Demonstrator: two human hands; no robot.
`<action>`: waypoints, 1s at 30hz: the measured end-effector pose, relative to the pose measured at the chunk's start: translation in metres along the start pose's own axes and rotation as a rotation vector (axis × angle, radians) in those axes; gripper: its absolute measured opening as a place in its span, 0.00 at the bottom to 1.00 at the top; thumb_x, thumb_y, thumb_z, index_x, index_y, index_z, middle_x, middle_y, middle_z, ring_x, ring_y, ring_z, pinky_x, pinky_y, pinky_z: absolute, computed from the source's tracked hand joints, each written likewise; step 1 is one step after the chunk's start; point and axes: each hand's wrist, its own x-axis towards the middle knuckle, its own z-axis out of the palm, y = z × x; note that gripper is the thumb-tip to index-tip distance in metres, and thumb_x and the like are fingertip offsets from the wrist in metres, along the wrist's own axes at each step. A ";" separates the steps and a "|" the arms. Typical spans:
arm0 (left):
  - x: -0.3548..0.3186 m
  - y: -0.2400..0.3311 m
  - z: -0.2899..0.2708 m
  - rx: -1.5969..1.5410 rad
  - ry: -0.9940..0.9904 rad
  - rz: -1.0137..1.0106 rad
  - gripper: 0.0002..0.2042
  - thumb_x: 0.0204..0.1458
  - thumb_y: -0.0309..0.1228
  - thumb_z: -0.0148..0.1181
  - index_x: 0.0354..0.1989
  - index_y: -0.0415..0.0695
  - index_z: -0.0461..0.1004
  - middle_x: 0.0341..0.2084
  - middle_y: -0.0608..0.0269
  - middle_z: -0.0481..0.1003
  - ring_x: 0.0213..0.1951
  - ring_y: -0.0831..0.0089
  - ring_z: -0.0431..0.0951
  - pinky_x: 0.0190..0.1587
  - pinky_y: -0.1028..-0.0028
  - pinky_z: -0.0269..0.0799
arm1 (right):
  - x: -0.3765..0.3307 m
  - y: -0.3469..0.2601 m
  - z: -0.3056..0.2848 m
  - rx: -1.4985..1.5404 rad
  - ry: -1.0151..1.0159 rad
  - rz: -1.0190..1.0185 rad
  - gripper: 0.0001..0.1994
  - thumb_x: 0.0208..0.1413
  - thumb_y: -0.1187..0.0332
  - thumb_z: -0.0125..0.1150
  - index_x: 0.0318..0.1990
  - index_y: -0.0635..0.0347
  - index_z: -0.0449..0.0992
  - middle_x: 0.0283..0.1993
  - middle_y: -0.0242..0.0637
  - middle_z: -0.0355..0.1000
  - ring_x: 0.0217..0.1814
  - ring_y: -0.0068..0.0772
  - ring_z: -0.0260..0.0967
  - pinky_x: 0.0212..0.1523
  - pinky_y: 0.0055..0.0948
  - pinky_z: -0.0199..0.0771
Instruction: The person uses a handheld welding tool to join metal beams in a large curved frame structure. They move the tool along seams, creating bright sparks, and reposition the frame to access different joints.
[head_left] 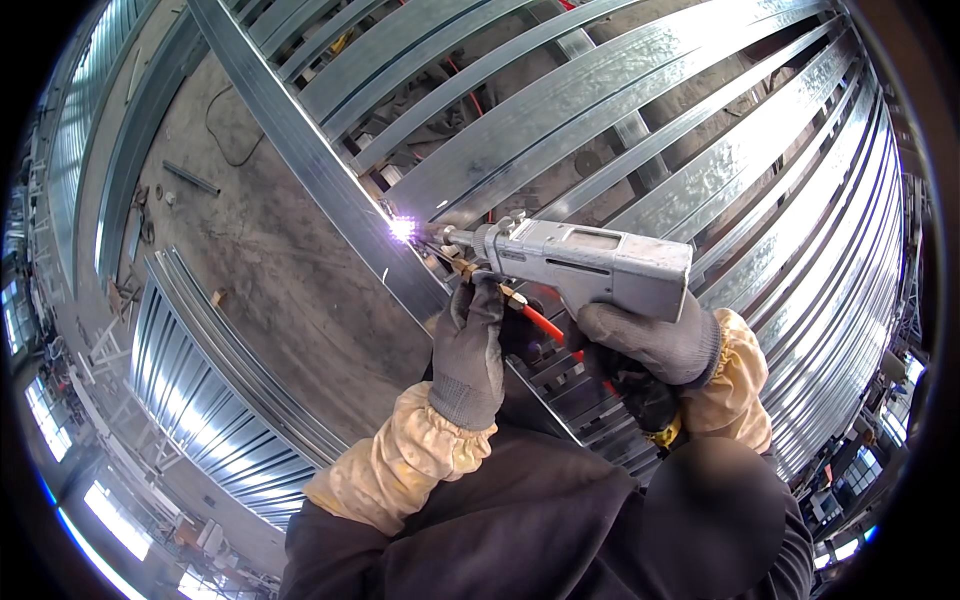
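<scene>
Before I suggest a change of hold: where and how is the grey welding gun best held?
Probably by the rear handle of the welding gun, coming from the picture's lower right: the handle angles down from the boxy body, and the right grip wraps it there. Avoid the nozzle, which points left at the bright spark.

a patchy grey-brown floor (290,290), bright windows (118,520) at lower left (paned ones (862,470) at lower right)
</scene>
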 end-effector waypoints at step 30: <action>-0.003 0.006 0.000 0.057 -0.069 0.004 0.14 0.66 0.40 0.46 0.46 0.41 0.66 0.31 0.62 0.74 0.25 0.71 0.79 0.24 0.71 0.78 | -0.005 -0.008 0.006 -0.034 0.006 0.041 0.19 0.56 0.64 0.65 0.53 0.64 0.72 0.35 0.30 0.76 0.32 0.15 0.70 0.31 0.20 0.72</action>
